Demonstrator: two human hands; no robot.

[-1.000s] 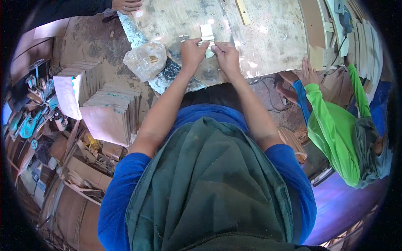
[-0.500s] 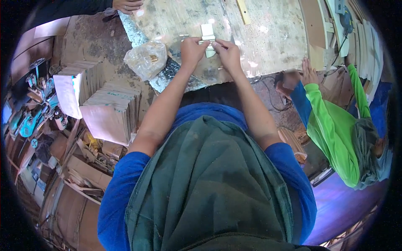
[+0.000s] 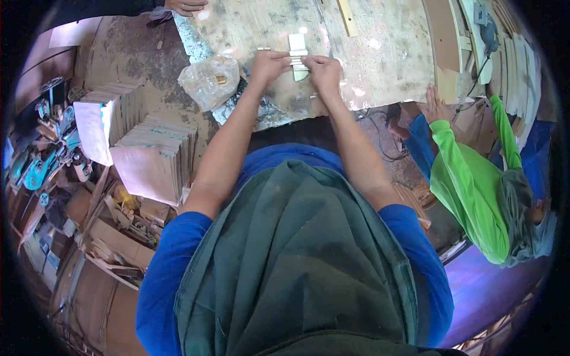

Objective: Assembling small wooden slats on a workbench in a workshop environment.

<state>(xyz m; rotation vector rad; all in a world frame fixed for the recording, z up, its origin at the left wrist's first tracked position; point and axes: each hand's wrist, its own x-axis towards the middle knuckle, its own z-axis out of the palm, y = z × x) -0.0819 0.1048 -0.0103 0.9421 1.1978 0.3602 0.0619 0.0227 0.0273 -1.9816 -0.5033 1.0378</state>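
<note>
Over the worktable (image 3: 267,26) my left hand (image 3: 270,65) and my right hand (image 3: 324,72) face each other, fingers pinched. Between them they grip a small pale piece, apparently wood, with narrow crosswise strips (image 3: 298,60). Its flat square upper part (image 3: 297,41) points away from me, and a greenish-white rounded end (image 3: 301,75) shows on the near side. My fingertips partly hide the strips, so I cannot tell how the parts join. Just beyond my left hand lies a short peg (image 3: 263,48).
A clear plastic bag (image 3: 209,83) with small wooden bits lies at the table's left corner. A yellow strip (image 3: 347,18) is at the far side. Another person's hand (image 3: 186,6) rests far left; a person in green (image 3: 469,190) leans at the right. Stacked panels (image 3: 148,172) stand left.
My fingers have shifted slightly on the small piece, and more of its strips show between them. The person in green has moved a little.
</note>
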